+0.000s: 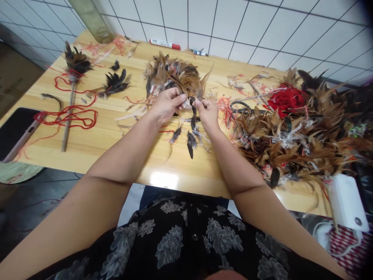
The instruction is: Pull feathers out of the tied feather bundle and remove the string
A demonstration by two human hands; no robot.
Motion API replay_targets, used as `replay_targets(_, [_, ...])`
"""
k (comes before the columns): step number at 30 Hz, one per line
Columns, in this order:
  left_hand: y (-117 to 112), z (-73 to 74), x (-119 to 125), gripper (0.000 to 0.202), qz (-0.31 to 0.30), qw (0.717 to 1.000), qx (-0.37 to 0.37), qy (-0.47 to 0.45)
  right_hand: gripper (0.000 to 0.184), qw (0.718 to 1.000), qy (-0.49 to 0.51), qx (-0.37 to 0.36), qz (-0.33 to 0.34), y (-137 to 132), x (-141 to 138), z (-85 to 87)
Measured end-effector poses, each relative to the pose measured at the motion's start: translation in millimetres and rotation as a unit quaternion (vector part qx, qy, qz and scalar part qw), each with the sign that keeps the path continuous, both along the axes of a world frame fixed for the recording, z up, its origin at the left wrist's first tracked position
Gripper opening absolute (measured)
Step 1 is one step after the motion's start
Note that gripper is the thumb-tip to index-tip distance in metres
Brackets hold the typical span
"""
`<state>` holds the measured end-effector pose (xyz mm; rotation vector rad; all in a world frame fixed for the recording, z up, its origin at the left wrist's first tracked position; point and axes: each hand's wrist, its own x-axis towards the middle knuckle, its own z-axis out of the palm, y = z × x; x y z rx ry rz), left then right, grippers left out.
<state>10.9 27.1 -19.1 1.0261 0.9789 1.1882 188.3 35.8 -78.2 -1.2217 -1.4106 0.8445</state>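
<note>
Over the middle of the table, my left hand [169, 104] is closed, thumb against fingers, at the near edge of a bundle of brown feathers [186, 76]. Whitish feather bases show by its fingertips. Just to the right, my right hand [207, 112] pinches a dark feather [192, 112] that hangs toward me. Small loose feathers [190, 140] lie below the hands. To the left, a wooden stick [69, 116] has dark feathers [76, 60] bound to its far end, with red cord [78, 116] looped across it.
A large heap of brown feathers [268, 140] covers the right side, with a red string tangle [287, 100] on it. A phone [19, 132] lies at the left edge. Markers [164, 44] rest along the tiled wall. A white box [348, 202] sits at the right corner.
</note>
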Motion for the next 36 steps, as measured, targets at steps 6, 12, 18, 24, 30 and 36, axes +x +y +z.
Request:
replay_targets(6, [15.9,-23.3,3.8,0.053,0.004,0.995,0.07,0.071,0.047,0.997,-0.076,-0.024,-0.005,-4.6,-8.9,7.1])
replay_targets(12, [11.6,-21.8,5.1,0.054,0.004,0.991,0.097,0.093,0.05,0.996,-0.087,-0.008,-0.011,-6.8,-9.2,9.3])
replay_targets(18, [7.0,-16.0,9.0,0.047,0.014,0.988,0.109,0.112,0.053,0.993,-0.119,-0.002,0.016,-4.3,-9.2,3.6])
replay_targets(24, [6.2,-14.4,11.2,0.048,0.001,0.992,0.118,0.038,0.052,0.992,-0.12,-0.019,0.042,-7.2,-8.4,10.5])
replay_targets(30, [0.0,-8.1,11.6,0.066,-0.05,0.997,0.031,-0.044,0.035,0.995,-0.045,-0.057,0.068,-11.9,-3.8,18.2])
replay_targets(36, [-4.0,-2.7,10.4,0.059,-0.066,0.997,-0.016,-0.04,0.053,0.991,0.027,-0.053,0.124,-11.6,2.7,11.7])
